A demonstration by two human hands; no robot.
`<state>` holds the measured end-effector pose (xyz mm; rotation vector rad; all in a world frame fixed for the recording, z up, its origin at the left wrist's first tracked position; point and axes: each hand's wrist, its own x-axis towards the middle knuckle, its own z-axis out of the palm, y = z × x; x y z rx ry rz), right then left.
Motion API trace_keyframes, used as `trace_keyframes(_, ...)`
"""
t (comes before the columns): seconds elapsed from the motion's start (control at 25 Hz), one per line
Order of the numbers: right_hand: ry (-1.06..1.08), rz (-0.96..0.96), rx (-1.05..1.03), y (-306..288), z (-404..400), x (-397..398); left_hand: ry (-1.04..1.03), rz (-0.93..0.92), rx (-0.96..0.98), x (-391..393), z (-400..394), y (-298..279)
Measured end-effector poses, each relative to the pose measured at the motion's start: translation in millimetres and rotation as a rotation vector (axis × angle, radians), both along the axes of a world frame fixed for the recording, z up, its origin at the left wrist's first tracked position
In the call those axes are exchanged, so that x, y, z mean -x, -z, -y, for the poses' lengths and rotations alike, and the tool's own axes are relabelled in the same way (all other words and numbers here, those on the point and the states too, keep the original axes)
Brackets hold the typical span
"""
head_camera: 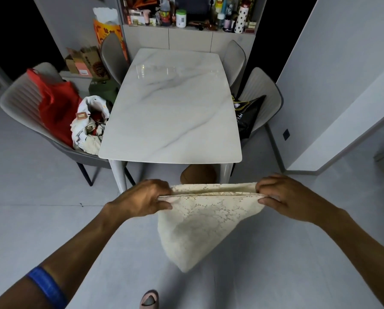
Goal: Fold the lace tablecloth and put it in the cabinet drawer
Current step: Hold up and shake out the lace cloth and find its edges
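you've got the lace tablecloth (200, 221) up in the air in front of you, clear of the marble table (173, 108), already doubled over several times by the look of the stacked edges along the top. your left hand (146, 200) pinches the top-left corner, thumb under and fingers over the layers; your right hand (282, 194) pinches the top-right corner the same way. both grips are closed tight on the cloth, top edge pulled fairly straight between them.

below the held edge the fabric hangs to a loose point, off-centre. that tells you how it handles: light, limp, no stiffness of its own, so it sags wherever you're not holding it. the open lace weave looks snag-prone, so i'd judge fingernails and drawer edges worth watching. layers may slide apart if you ease one pinch.

best hold is where you have it, at the corners with all layers caught together. for another fold, the table top just ahead looks the safer place to lay it flat than folding in mid-air.

the cabinet (189, 39) sits past the far end of the table; no open drawer is visible from here.
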<state>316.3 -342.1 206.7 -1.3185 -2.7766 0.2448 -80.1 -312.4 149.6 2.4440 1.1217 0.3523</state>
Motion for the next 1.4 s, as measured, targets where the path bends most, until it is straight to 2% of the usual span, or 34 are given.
trace_keyframes(0.08,-0.01,-0.047,0.008,-10,-8,2,-0.086,0.006,0.047,19,8,11)
trace_keyframes(0.24,0.025,-0.075,-0.049,-28,-20,-6,-0.446,0.365,0.395,30,10,16)
trace_keyframes(0.36,0.08,-0.019,-0.025,-30,-28,-12,-0.471,0.492,0.403,28,4,7)
trace_keyframes(0.52,0.293,-0.096,0.003,-23,-26,-20,-0.482,0.544,0.389,27,1,-11)
trace_keyframes(0.68,0.315,-0.186,0.015,-23,-23,-22,-0.507,0.707,0.355,21,-1,-29)
trace_keyframes(0.84,0.413,-0.349,0.071,-10,-13,-17,-0.511,0.649,0.27,24,-7,-44)
trace_keyframes(0.96,0.478,-0.524,0.119,-5,-9,-4,-0.399,0.369,0.177,43,-11,-53)
trace_keyframes(1.04,0.478,-0.553,0.177,-9,-13,4,-0.372,0.233,0.156,55,-11,-53)
trace_keyframes(1.2,0.444,-0.398,0.154,-19,-27,13,-0.519,0.36,0.209,55,-8,-47)
trace_keyframes(1.4,0.433,-0.421,0.092,8,-18,38,-0.509,0.458,0.115,44,-11,-63)
